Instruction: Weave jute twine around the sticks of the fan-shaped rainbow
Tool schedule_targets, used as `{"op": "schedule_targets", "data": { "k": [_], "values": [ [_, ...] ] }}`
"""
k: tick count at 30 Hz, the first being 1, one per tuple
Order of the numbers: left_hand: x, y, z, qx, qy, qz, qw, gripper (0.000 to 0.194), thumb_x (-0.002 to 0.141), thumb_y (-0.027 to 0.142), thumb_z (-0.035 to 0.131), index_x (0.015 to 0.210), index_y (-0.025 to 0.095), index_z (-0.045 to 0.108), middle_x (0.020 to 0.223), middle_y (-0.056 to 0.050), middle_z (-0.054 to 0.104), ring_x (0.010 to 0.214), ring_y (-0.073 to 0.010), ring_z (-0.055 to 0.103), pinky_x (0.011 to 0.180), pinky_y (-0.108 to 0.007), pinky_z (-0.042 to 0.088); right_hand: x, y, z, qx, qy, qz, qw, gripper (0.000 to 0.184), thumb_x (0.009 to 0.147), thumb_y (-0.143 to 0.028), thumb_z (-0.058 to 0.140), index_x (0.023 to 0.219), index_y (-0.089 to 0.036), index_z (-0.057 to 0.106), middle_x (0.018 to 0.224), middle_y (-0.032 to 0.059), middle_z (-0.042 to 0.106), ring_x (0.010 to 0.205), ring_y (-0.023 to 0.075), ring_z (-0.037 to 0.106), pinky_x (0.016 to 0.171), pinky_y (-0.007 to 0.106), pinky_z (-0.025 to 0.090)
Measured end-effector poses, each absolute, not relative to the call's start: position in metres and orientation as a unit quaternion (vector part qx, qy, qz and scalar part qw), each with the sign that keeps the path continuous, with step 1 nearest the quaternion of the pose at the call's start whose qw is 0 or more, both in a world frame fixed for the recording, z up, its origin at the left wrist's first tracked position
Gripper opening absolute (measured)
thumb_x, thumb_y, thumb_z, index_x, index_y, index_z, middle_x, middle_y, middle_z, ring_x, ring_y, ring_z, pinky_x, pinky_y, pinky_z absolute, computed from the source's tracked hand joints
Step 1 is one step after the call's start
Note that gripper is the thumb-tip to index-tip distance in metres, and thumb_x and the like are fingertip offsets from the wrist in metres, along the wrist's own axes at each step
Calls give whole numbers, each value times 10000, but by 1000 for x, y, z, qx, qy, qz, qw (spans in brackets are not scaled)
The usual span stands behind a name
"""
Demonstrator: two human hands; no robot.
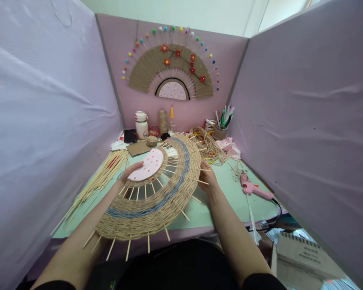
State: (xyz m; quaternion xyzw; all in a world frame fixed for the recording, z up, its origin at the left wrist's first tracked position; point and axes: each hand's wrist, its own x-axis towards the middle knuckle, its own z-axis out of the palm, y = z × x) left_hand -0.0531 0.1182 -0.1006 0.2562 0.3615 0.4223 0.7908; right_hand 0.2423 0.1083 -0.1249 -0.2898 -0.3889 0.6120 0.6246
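The left hand (130, 171) has its grip on the dotted half-round centre (148, 166) of a woven fan (172, 197), and the right hand (208, 177) has its grip on the outer rim, fingers partly hidden. The fan is tilted between the two hands, above the near part of the green bench (224, 205), its stick ends poking past the weave. Thin sticks (98, 179) lie to the left, a pink glue gun (255, 189) to the right, and tangled twine (210, 147) behind

No text is legible. At the lower right, a pale pad (308, 253) with dark marks along its top edge bears short printed lines, too blurred to read.
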Motion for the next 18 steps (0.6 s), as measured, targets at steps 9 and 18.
{"op": "schedule_targets", "data": {
  "k": [9,18],
  "values": [
    [-65,120,-104,281,413,345,794,417,810,120,442,1195,10,560,638,-152,704,535,-242,674,471,-262,540,245,113,-124,-290,-351,594,664,416,627,-497,730,600,-201,440,485,-74,403,432,74,354,440,221,295],
    [-74,118,-96,321,413,351,776,361,772,72,501,1108,56,633,652,-139,710,540,-229,673,478,-248,530,257,119,-123,-299,-389,523,697,389,660,-465,709,592,-196,435,465,-92,286,414,55,230,420,211,224]
  ]
}}
